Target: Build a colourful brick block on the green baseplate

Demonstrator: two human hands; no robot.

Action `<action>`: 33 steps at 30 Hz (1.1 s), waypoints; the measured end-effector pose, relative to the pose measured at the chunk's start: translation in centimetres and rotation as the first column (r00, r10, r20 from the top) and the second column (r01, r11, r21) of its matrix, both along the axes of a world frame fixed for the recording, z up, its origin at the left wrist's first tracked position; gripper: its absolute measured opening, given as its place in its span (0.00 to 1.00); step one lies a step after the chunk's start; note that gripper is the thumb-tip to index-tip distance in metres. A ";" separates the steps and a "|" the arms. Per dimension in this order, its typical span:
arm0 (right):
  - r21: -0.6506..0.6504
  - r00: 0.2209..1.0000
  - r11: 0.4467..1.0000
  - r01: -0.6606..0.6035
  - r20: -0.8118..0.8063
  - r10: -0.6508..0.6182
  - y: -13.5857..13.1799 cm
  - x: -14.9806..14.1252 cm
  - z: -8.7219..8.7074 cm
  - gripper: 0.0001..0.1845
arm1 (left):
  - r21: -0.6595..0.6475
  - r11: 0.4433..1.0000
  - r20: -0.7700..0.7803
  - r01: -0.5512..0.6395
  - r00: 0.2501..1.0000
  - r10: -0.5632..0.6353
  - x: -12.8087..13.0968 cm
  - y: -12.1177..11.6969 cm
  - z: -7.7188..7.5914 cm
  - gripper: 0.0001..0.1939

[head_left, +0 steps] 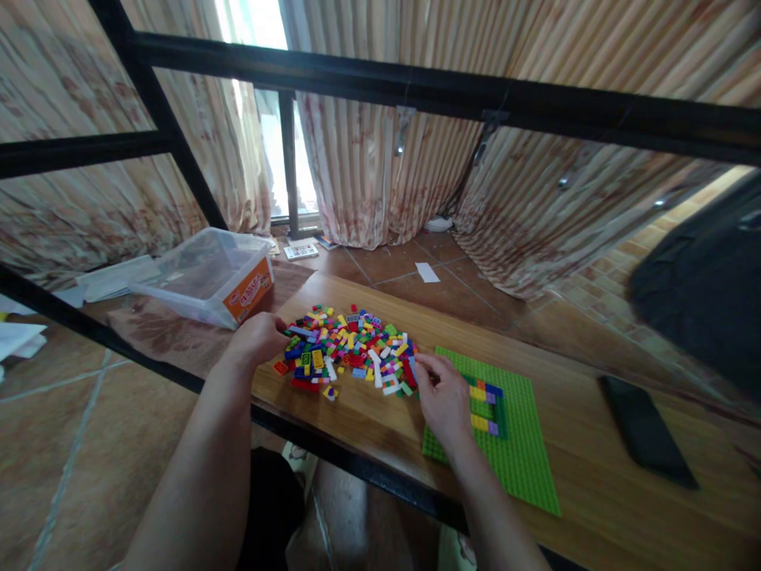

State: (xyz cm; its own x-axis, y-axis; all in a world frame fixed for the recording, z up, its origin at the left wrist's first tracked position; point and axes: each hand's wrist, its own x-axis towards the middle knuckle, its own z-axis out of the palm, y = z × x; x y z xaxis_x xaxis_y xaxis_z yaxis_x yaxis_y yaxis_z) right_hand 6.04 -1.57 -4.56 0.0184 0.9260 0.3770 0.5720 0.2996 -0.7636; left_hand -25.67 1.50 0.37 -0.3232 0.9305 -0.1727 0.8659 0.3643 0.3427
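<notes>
A heap of loose toy building bricks (350,339) in many colours lies on the wooden bench top. At the heap's left edge is my left hand (261,335), fingers drawn together and partly hidden; a long grey-blue brick (304,331) lies at its fingertips. My right hand (443,388) is at the heap's right edge, its fingers curled in beside red and blue bricks; I cannot make out what is in them. Partly behind that hand, a green baseplate (526,460) carries a low rectangular frame of bricks (498,412) in green, yellow, blue, purple and orange.
A clear plastic box (208,297) with an orange label stands beyond my left hand on a brown cloth. On the right of the wooden bench (586,476) lies a black phone (645,428). A black metal bar (380,75) crosses in front of the curtains (369,166).
</notes>
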 end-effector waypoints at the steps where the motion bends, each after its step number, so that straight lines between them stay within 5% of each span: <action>1: 0.001 1.000 1.000 0.000 0.000 0.000 0.0 0.0 0.0 0.14 | -0.003 1.000 -0.008 -0.007 1.000 0.007 0.1 0.0 0.1 0.09; 10: -0.006 1.000 1.000 -0.004 -0.014 0.004 0.0 0.0 0.2 0.14 | 0.046 0.998 0.079 0.033 0.996 -0.037 0.6 0.2 0.0 0.10; 18: 0.004 1.000 1.000 0.005 -0.014 -0.005 0.1 -0.1 0.3 0.13 | 0.179 0.984 0.381 -0.010 0.922 -0.060 2.3 0.2 1.0 0.14; 26: 0.011 0.999 1.000 0.008 -0.036 -0.008 0.0 -0.3 0.7 0.12 | 0.284 0.956 0.641 0.072 0.728 -0.245 6.5 0.6 0.6 0.16; 33: 0.023 0.997 0.999 -0.038 -0.074 0.039 -0.3 -0.8 1.0 0.11 | 0.375 0.901 0.703 0.218 0.566 -0.430 11.1 0.4 0.8 0.13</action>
